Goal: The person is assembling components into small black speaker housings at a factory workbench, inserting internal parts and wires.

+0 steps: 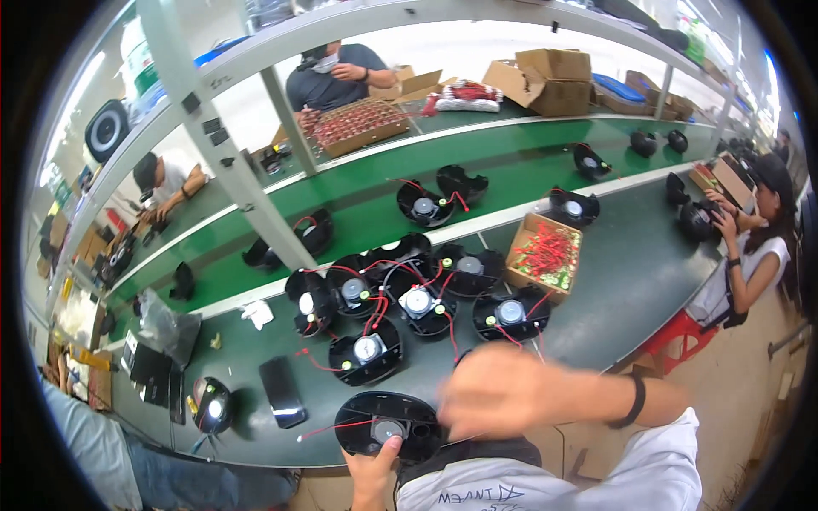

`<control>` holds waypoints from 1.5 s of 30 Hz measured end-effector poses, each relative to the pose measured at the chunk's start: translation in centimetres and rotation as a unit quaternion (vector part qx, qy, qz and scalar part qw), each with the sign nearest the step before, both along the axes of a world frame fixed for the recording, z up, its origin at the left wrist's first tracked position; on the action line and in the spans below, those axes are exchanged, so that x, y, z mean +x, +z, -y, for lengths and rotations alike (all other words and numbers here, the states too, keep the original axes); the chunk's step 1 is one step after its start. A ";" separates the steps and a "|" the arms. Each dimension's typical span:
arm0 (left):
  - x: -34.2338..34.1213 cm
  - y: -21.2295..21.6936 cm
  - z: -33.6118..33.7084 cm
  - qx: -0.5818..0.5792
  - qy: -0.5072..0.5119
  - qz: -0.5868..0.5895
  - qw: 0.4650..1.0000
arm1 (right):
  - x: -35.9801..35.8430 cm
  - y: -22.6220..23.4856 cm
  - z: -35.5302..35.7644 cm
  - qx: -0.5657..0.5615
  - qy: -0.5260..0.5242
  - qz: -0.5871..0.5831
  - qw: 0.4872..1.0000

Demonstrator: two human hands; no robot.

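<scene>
My left hand [371, 468] grips the lower edge of a black speaker shell [356, 410], its thumb pressed on the round grey speaker inside. From that speaker a thin red wire runs out to the left. My right hand [494, 390] hovers beside the shell's right side, smeared by motion, so its fingers cannot be made out. Just beyond stand several black shells with round speakers and red wires, such as the nearer shell [385, 364] and one to the right [487, 325]. Part of another shell is hidden behind my right hand.
A cardboard box of red wires [545, 255] stands past the shells. To the left lie a black phone [281, 392] and another shell [210, 405]. More shells sit on the green conveyor [358, 183]. A metal post [247, 187] rises by the belt. Co-workers sit across and to the right.
</scene>
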State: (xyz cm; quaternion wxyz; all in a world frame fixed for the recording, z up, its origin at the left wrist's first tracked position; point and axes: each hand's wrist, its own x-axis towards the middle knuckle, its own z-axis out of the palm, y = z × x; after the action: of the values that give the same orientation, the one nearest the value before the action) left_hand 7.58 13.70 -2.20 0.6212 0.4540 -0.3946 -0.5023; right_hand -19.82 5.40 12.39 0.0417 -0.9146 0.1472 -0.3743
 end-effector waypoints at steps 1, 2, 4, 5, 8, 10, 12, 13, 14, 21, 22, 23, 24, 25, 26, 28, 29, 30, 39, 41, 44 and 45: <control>0.1 0.2 0.5 0.000 0.006 0.050 0.999 | -2.4 1.2 1.6 -0.026 -0.085 -0.056 0.994; 0.0 0.1 1.0 0.000 0.007 0.052 0.999 | -5.0 0.6 3.8 -0.003 -0.190 0.005 0.982; -0.4 -0.4 2.4 -0.014 0.016 0.126 0.992 | -10.7 0.2 8.7 0.170 -0.328 0.075 0.926; -0.7 -0.5 2.9 -0.015 0.004 0.120 0.993 | -13.7 -0.2 10.6 0.159 -0.387 0.009 0.908; -1.6 0.0 4.4 -0.060 0.011 0.316 0.947 | -18.3 -3.1 16.9 0.222 -0.402 -0.072 0.885; -1.9 -0.1 4.4 -0.045 -0.011 0.256 0.966 | -19.8 -4.9 21.0 0.216 -0.381 -0.154 0.886; -1.8 -0.3 4.1 -0.026 -0.028 0.197 0.980 | -20.0 -7.0 23.9 0.212 -0.353 -0.235 0.881; -1.6 -0.4 4.0 -0.023 -0.030 0.190 0.981 | -19.6 -7.9 25.1 0.225 -0.377 -0.312 0.843; -1.5 -0.5 4.0 -0.020 -0.032 0.182 0.983 | -19.5 -8.7 26.0 0.235 -0.399 -0.386 0.797; -1.3 -1.3 4.1 -0.031 -0.039 0.155 0.987 | -20.1 -7.5 28.3 0.437 -0.294 -0.478 0.703; -1.2 -1.1 4.3 -0.029 -0.048 0.161 0.985 | -20.3 -7.6 28.3 0.436 -0.290 -0.479 0.704; -1.2 -1.0 4.4 -0.028 -0.058 0.167 0.984 | -20.6 -7.6 28.2 0.419 -0.291 -0.479 0.714; -1.2 -0.8 4.5 -0.027 -0.056 0.169 0.984 | -20.4 -7.5 27.9 0.401 -0.292 -0.479 0.724; -1.2 -0.7 4.3 -0.027 -0.051 0.174 0.983 | -19.5 -6.8 27.6 0.400 -0.285 -0.480 0.726; -1.1 -0.7 4.3 -0.027 -0.048 0.178 0.982 | -19.0 -5.7 26.9 0.346 -0.328 -0.443 0.759; -1.2 -0.5 4.3 -0.038 -0.048 0.205 0.977 | -18.7 -3.0 25.0 0.209 -0.401 -0.365 0.814; -1.3 -0.5 4.1 -0.037 -0.051 0.203 0.977 | -19.0 -1.5 23.8 0.127 -0.428 -0.326 0.833; -1.6 -0.5 4.1 -0.035 -0.048 0.191 0.980 | -19.4 0.6 22.4 0.131 -0.396 -0.240 0.877; -1.2 -0.6 3.8 -0.019 -0.055 0.194 0.979 | -17.5 3.3 16.7 0.079 -0.464 0.162 0.867; -1.7 0.1 3.7 -0.023 -0.054 0.192 0.980 | -18.9 3.2 17.4 0.087 -0.458 0.116 0.877; -1.0 0.2 3.2 -0.038 -0.059 0.227 0.971 | -18.8 1.9 16.2 0.136 -0.445 0.038 0.884; -1.0 -0.3 3.4 -0.050 -0.055 0.234 0.969 | -18.3 2.8 15.8 0.136 -0.441 0.038 0.886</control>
State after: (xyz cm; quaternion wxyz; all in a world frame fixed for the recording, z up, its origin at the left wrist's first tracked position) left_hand 6.61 10.26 -2.46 0.5047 0.5046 -0.5784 -0.3951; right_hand -38.13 -10.35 15.17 0.0014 -0.7256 0.5832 -0.3653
